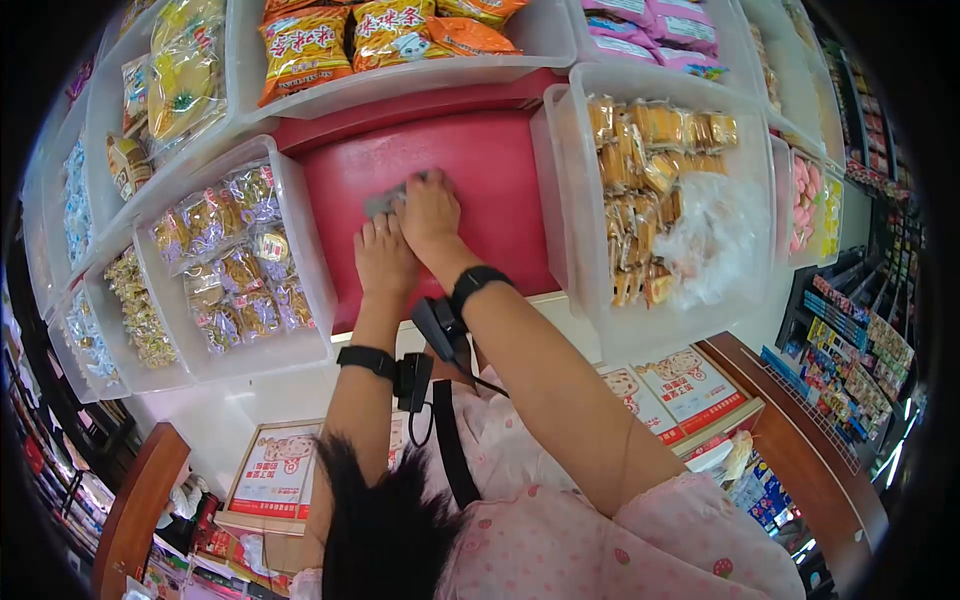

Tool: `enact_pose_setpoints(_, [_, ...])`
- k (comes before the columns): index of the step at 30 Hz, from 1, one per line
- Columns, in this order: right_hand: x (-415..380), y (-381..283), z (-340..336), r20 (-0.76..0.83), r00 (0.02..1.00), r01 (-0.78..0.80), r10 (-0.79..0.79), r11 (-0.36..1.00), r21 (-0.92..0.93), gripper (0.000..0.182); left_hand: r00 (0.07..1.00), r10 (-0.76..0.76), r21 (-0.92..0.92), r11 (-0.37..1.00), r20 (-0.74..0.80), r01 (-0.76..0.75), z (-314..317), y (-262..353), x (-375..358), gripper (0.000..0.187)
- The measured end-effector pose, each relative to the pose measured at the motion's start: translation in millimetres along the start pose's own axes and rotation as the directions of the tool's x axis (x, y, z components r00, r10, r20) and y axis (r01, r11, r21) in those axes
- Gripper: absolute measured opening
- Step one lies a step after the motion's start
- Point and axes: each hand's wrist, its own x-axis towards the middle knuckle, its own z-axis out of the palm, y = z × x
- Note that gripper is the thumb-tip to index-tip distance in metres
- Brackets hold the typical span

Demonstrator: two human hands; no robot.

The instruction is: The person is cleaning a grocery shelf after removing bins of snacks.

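At eight o'clock from the grey cloth (379,204) on the red surface (500,210), a bin of wrapped snacks (304,240) stands near; a wide sweep could bump it. The left hand (385,258) touches the cloth's edge, fingertips down; the right hand (430,212) bends its fingers over it, tightness of either unclear. At three o'clock, another bin (640,330) limits rightward reach.

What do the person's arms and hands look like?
Each wrist wears a black strap with a chunky black box and a thin black cable. The left hand and right hand wear no gloves, but the left has a ring. The right arm's sleeve is pale pink with strawberries and a frilly edge.
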Motion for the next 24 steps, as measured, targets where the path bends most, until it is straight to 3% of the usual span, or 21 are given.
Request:
enact_pose_setpoints(3, [-6.2,12.3,17.2,0.000,0.997,0.078,-0.078,0.997,0.000,0.036,1.000,-0.020,-0.038,0.999,-0.008,0.020,0.1,3.4,-14.7,0.054])
enact_pose_setpoints(5, [-49.1,18.4,7.3,0.074,0.997,-0.007,0.003,0.998,0.058,0.038,0.994,0.062,-0.025,0.998,-0.091,-0.065,26.1,12.5,-48.9,0.058])
enact_pose_setpoints(8, [-106.9,33.8,4.6,0.142,0.988,-0.069,0.060,0.996,0.056,0.035,0.996,0.057,-0.065,0.996,0.067,-0.052,40.8,25.8,-105.2,0.068])
enact_pose_setpoints(10, [-106.0,33.8,-0.9,0.236,0.961,-0.152,0.141,0.988,0.030,0.033,0.983,0.071,-0.038,0.997,0.172,-0.065,33.1,28.2,-102.0,0.072])
enact_pose_setpoints(11, [-97.0,33.0,-1.1,0.226,0.965,-0.140,0.131,0.990,0.026,0.033,0.985,0.067,-0.041,0.997,0.156,-0.061,31.2,28.6,-94.1,0.072])
enact_pose_setpoints(13, [-95.7,31.5,-0.5,0.215,0.974,-0.074,0.072,0.997,-0.001,0.031,0.957,0.004,-0.084,0.996,0.289,0.021,12.1,34.9,-92.5,0.050])
enact_pose_setpoints(16, [-92.3,29.9,-2.1,0.228,0.971,-0.077,0.076,0.997,-0.006,0.032,0.957,0.007,-0.100,0.995,0.292,0.023,11.3,34.9,-90.9,0.049])
enact_pose_setpoints(18, [-88.8,25.3,-1.6,0.201,0.976,-0.087,0.085,0.996,0.004,0.033,0.970,0.004,-0.071,0.997,0.242,0.014,28.1,29.8,-92.5,0.054])
enact_pose_setpoints(20, [-76.7,17.1,2.6,0.167,0.981,-0.100,0.095,0.995,0.020,0.035,0.987,-0.041,-0.118,0.991,0.156,0.060,46.5,22.3,-78.8,0.080])
enact_pose_setpoints(24, [-23.6,-17.4,5.9,0.046,0.996,-0.076,0.072,0.995,0.070,0.034,0.996,-0.087,-0.096,0.992,-0.021,0.084,16.7,-0.5,-20.6,0.079])
